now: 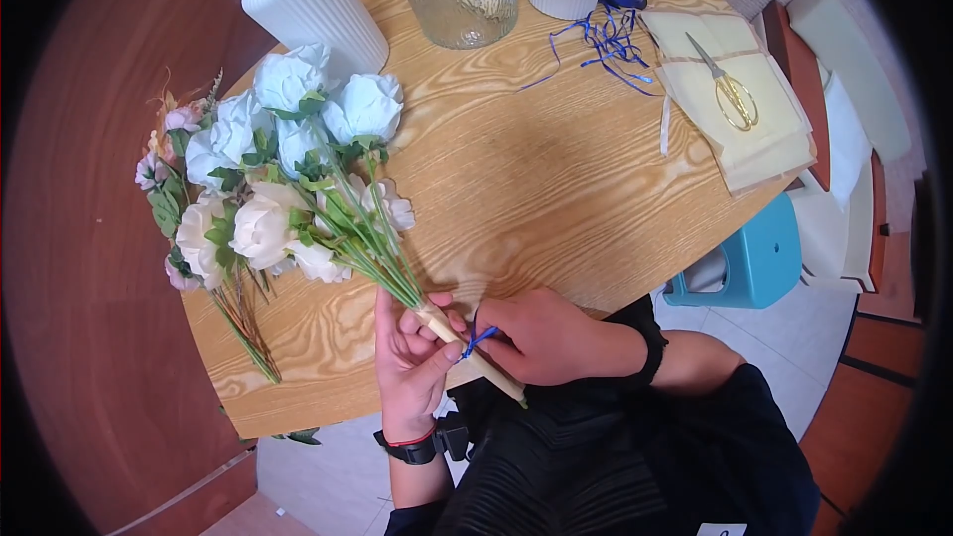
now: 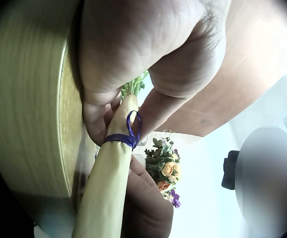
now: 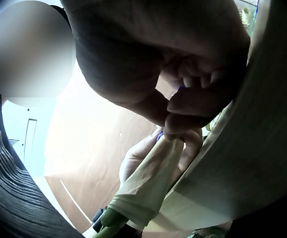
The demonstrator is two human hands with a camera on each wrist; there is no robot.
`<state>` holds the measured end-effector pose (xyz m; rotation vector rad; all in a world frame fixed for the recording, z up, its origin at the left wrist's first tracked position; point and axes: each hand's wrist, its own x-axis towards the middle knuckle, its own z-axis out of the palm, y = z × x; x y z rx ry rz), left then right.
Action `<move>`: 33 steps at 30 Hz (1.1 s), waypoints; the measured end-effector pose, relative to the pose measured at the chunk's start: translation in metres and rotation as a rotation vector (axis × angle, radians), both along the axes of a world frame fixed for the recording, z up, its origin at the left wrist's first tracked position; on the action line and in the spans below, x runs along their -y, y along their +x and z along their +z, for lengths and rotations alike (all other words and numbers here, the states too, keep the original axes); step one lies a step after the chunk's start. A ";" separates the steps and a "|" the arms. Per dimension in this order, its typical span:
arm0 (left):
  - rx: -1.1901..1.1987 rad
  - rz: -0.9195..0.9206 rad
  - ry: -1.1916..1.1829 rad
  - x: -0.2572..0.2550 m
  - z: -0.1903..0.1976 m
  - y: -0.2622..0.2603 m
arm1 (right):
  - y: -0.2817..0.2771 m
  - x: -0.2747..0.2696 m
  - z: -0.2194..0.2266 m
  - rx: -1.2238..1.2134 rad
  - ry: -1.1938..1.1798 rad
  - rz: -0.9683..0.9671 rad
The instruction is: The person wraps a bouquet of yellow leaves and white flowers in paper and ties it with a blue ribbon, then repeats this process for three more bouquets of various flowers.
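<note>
Head | wrapped stems (image 1: 487, 368) in left grip (image 1: 408, 360) | ribbon (image 1: 479, 340) at right grip (image 1: 544, 337)

From my remote seat, I take this for a home living room: I see a wood-grain table (image 1: 536, 159), a turquoise plastic stool (image 1: 762, 256), pale floor tiles (image 1: 769, 342) and a pale-cushioned, red-brown wooden sofa (image 1: 859, 74).

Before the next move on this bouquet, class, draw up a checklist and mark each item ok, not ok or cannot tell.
1. Left hand holding the wrapped stems: ok.
2. Blue ribbon round the wrapping: ok.
3. Right hand at the ribbon: ok.
4. Knot pulled tight: cannot tell.
5. Stem ends fully covered: not ok, a green end sticks out.
6. Scissors in hand: not ok, they lie on the pale sheets.
</note>
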<state>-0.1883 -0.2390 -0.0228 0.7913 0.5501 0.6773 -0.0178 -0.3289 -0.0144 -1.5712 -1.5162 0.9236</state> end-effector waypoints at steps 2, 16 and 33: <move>0.004 0.002 -0.002 0.000 -0.001 0.000 | 0.000 0.001 0.001 0.003 0.001 -0.006; 0.028 0.001 -0.030 0.000 0.000 -0.001 | 0.005 -0.007 0.011 -0.191 -0.124 -0.018; 0.086 0.013 -0.079 0.000 0.000 -0.002 | 0.020 -0.006 -0.009 0.164 0.149 -0.269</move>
